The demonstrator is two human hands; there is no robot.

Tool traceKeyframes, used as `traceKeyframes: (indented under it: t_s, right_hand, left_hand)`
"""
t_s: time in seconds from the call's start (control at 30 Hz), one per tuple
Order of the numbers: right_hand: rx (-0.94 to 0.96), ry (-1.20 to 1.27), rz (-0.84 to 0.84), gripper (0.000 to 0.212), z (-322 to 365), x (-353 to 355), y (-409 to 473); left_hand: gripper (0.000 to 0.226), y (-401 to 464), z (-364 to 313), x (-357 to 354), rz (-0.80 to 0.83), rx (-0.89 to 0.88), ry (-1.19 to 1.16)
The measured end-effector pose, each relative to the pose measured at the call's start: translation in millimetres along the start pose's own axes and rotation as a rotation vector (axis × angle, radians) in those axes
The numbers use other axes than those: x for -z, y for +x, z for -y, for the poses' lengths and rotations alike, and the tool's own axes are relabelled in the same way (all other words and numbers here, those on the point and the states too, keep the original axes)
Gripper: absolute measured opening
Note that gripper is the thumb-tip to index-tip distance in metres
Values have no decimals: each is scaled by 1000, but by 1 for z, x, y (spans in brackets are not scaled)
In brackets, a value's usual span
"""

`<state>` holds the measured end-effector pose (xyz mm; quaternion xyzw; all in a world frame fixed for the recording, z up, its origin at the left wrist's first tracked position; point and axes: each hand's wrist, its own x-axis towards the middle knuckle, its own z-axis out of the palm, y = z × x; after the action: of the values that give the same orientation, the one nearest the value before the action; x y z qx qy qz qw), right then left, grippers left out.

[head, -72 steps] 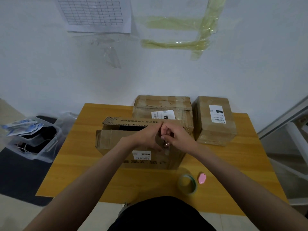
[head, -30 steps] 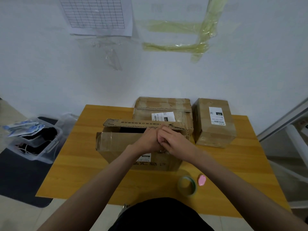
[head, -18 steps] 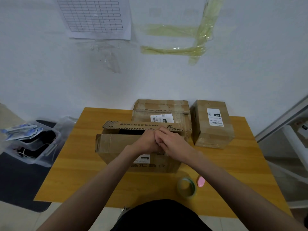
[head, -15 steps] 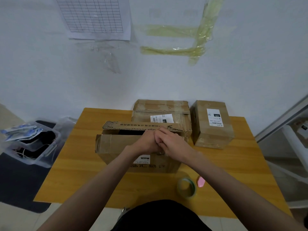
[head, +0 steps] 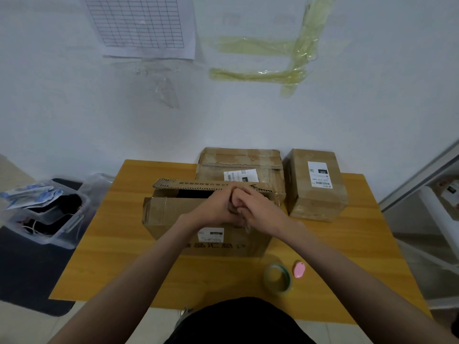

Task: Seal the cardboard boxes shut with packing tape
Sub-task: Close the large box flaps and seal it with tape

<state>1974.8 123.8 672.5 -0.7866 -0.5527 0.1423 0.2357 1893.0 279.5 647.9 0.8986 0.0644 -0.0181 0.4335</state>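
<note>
Table [head: 347,247]: wood or wood-look top, yellow-brown, smooth, with a soft sheen.
Front box [head: 169,214]: brown corrugated cardboard, matt and creased; glossy tape on the left corner; the raised flap shows a wavy torn edge.
Back box [head: 238,161]: worn cardboard, wrinkled old tape, white paper label.
Right box [head: 316,194]: cardboard covered with shiny clear tape, white paper label.
Tape roll [head: 277,278]: clear glossy tape with a greenish core.
Pink object [head: 298,269]: smooth, looks like plastic.
Bin [head: 47,219]: translucent plastic.
Wall strips [head: 260,75]: yellowish glossy tape, crumpled.
Grid sheet [head: 139,23]: matt white paper.
</note>
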Motion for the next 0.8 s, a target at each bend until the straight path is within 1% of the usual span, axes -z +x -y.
traceKeyframes:
  t_s: [0.03,0.07,0.17,0.23,0.37,0.53,0.6,0.7,0.8]
  right_hand:
    - [-5,20,-1,19,-3,0,0]
    - [-12,45,-5,20,-6,0,1]
    - [-46,132,-19,25,-14,0,2]
    - [-58,175,-16,28,-17,-1,4]
    - [-55,237,-39,26,-19,-1,2]
    - [-21,165,-38,30,-20,3,3]
    - [-11,169,-33,34,-19,4,4]
    - [-28,266,-35,38,-19,5,4]
    - [-48,351,-27,31,-21,4,2]
  left_hand:
    - [64,-2,-1,3,-2,8,-20]
    - [57,-4,0,5,-8,19,-33]
    - [27,-9,2,8,-46,17,-10]
    - [20,-9,5,8,-56,-2,-3]
    - [21,-10,4,5,-42,-12,-8]
    - [44,-10,-1,7,-23,68,-61]
    - [40,-9,-1,8,-31,52,-61]
    - [29,-8,-4,7,-28,24,-70]
    - [23,-8,-4,7,-18,-2,-71]
